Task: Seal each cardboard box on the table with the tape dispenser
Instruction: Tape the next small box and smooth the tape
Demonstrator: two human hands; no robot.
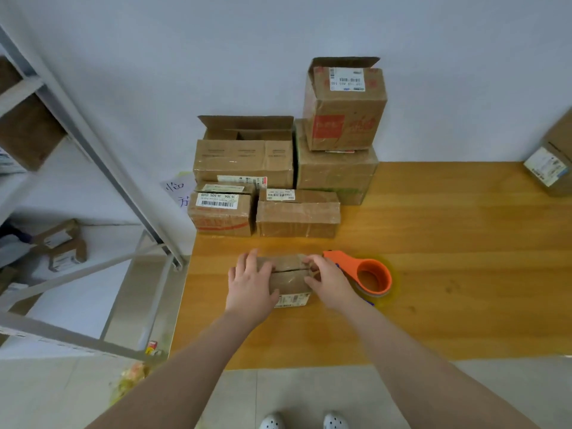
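A small cardboard box [289,275] lies near the table's front left, its top flaps meeting along a visible seam. My left hand [250,281] rests over the box's left end with curled fingers holding it. My right hand [326,278] grips the box's right end, fingertips on the flap seam. The orange tape dispenser [363,274] with a clear tape roll lies on the table just right of my right hand, held by neither hand.
Several cardboard boxes are stacked at the back left of the wooden table [448,289]; two have open flaps [246,126]. Another box [554,162] sits at the far right edge. A metal shelf frame [102,168] stands to the left.
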